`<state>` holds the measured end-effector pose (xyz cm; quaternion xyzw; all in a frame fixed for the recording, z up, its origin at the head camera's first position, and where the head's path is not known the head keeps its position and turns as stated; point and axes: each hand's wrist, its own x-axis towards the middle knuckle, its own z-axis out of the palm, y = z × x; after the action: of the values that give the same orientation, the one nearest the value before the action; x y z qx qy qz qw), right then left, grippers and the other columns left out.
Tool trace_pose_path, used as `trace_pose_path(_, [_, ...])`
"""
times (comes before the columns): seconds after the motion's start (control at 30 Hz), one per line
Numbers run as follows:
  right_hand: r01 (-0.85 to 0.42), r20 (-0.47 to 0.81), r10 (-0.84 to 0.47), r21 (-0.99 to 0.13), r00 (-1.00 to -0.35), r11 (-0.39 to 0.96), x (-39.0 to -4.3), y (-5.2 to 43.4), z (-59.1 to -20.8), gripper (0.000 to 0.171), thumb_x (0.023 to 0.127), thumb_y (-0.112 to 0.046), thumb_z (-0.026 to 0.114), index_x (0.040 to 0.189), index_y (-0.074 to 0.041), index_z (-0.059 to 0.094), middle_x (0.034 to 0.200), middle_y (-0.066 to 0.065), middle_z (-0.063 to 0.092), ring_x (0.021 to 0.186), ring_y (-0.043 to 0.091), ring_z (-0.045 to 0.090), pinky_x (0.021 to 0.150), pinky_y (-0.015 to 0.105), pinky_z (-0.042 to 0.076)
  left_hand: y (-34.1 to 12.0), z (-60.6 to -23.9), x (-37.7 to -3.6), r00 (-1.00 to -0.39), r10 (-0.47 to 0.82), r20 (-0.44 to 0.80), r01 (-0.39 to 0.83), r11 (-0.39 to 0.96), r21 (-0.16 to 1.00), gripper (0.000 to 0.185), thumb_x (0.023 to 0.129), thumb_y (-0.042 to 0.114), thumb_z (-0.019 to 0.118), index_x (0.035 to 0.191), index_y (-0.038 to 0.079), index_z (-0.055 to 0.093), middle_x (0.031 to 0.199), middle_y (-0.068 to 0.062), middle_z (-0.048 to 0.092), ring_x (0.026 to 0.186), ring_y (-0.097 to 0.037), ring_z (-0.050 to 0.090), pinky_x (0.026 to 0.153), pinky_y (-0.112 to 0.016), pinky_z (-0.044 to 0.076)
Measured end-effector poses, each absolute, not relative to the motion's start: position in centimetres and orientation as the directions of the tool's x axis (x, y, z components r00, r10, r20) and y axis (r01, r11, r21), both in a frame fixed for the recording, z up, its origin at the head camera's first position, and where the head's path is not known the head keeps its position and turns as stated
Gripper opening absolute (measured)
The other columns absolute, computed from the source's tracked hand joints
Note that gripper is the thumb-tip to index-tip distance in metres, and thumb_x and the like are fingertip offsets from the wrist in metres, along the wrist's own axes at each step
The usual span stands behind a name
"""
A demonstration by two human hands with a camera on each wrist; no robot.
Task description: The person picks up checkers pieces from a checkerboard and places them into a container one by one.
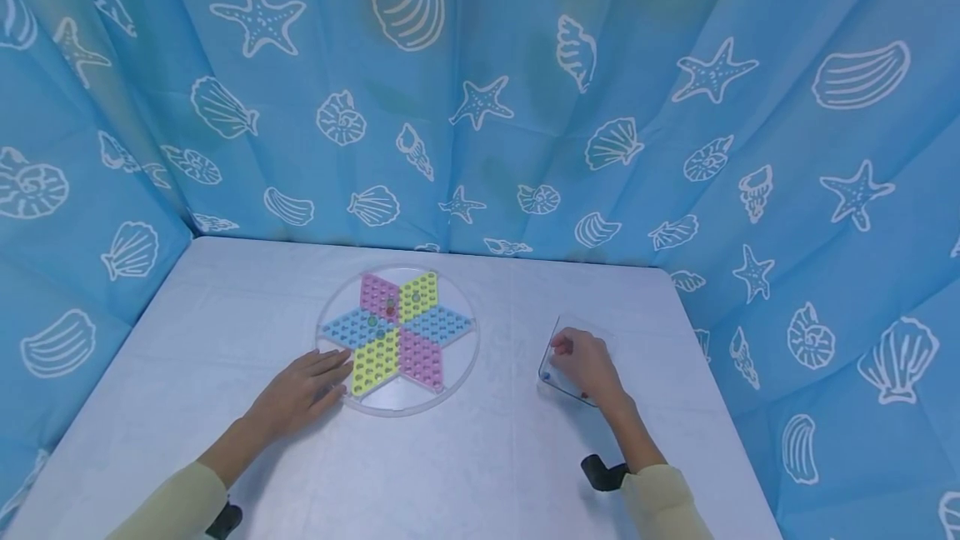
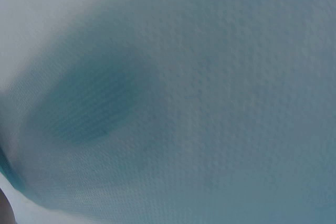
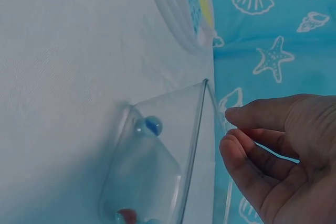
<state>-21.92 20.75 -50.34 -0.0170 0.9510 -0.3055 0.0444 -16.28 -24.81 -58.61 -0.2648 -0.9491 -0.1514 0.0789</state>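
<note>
My left hand [image 1: 303, 390] lies with fingers extended over the left rim of a round Chinese checkers board [image 1: 397, 397], which has pink, yellow and blue star points. A few marbles sit in its holes, among them a red marble [image 1: 390, 312] and a green marble [image 1: 372, 321]. My right hand [image 1: 588, 363] is over a clear plastic box [image 1: 553, 375], thumb and fingers loosely curved with a small gap between their tips. Nothing shows between them in the right wrist view. Inside the box lie a blue marble [image 3: 151, 126] and a red marble [image 3: 126, 216].
A white cloth [image 1: 480, 473] covers the table. Blue curtains [image 1: 480, 157] with white shell and starfish prints rise behind it and at both sides. Dark wrist devices [image 1: 602, 473] are on both forearms. Blurred bluish fabric [image 2: 220, 103] fills most of the left wrist view.
</note>
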Motion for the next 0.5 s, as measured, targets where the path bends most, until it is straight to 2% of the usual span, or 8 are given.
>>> trace_pose_path(0.2, [-0.06, -0.015, -0.087, -0.607, -0.996, 0.793, -21.7, 19.6, -49.5, 0.017, 0.09, -0.006, 0.073, 0.106, -0.003, 0.07, 0.09, 0.004, 0.068, 0.088, 0.022, 0.065, 0.081, 0.039, 0.058, -24.8, -58.5, -16.2, -0.85, 0.476, 0.227, 0.523, 0.814, 0.252, 0.043, 0.098, 0.028, 0.062, 0.135, 0.006, 0.062, 0.144, -0.011, 0.054, 0.133, -0.032, 0.049, 0.116, -0.049, 0.031])
trace_pose_path(0.5, [-0.096, 0.016, -0.114, -0.663, -0.993, 0.743, -21.6, 17.3, -48.6, 0.014, 0.089, -0.008, 0.074, 0.103, -0.006, 0.071, 0.087, 0.001, 0.068, 0.085, 0.019, 0.065, 0.078, 0.035, 0.059, -24.8, -58.5, -16.2, -0.844, 0.475, 0.247, 0.53, 0.81, 0.252, 0.043, 0.097, 0.027, 0.063, 0.134, 0.006, 0.063, 0.144, -0.011, 0.055, 0.132, -0.032, 0.05, 0.115, -0.05, 0.032])
